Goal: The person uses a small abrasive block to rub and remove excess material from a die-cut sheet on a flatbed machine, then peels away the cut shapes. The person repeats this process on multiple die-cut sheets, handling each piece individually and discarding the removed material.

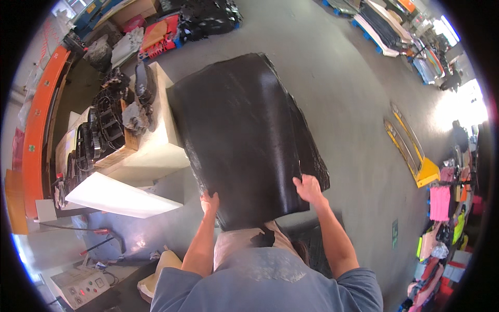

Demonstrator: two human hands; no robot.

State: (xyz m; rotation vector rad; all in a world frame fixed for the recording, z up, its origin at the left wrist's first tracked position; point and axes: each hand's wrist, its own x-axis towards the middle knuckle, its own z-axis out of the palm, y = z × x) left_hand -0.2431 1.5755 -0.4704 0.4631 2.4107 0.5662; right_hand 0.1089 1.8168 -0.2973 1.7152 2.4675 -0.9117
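A large, glossy black sheet point(234, 135) stretches out in front of my body, its near end close to my lap. It looks flexible and bows slightly, with further black layers showing along its right side. On the sheet's left edge, close to the near corner, my left hand point(209, 202) is closed. My right hand point(309, 189) grips near the right edge, thumb on top and the other fingers mostly hidden. A loose black scrap point(263, 238) lies against my clothing below the sheet.
Left of the sheet stands a cream-coloured block point(161, 138) bearing black moulded parts, beside a white panel point(122, 195). An orange rack upright point(39, 135) rises farther left. On the floor to the right is a yellow pallet jack point(427, 171). A control box point(80, 286) sits lower left.
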